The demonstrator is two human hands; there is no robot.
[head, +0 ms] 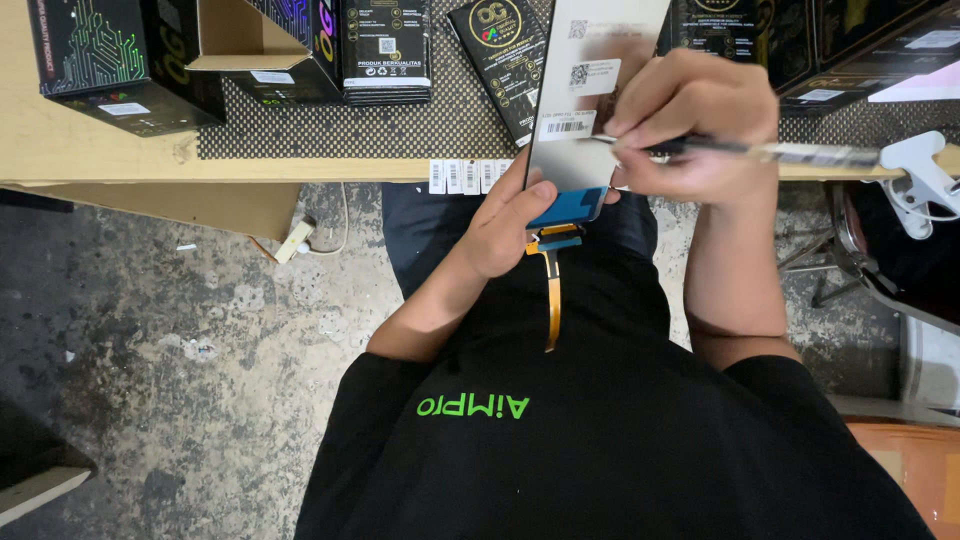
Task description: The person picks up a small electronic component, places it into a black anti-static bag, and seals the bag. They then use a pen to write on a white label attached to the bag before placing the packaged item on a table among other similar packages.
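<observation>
My left hand grips the lower left edge of a flat grey phone screen panel that stands tilted over the table edge. A blue tab and an orange flex ribbon hang from the panel's bottom end over my black shirt. My right hand holds a thin black and silver pen-like tool, its tip touching the panel's right side near white barcode stickers.
A wooden table carries a dotted black mat, several black product boxes, an open cardboard box and flat black packs. A strip of white labels hangs off the table edge. Grey concrete floor lies below; a white clamp sits right.
</observation>
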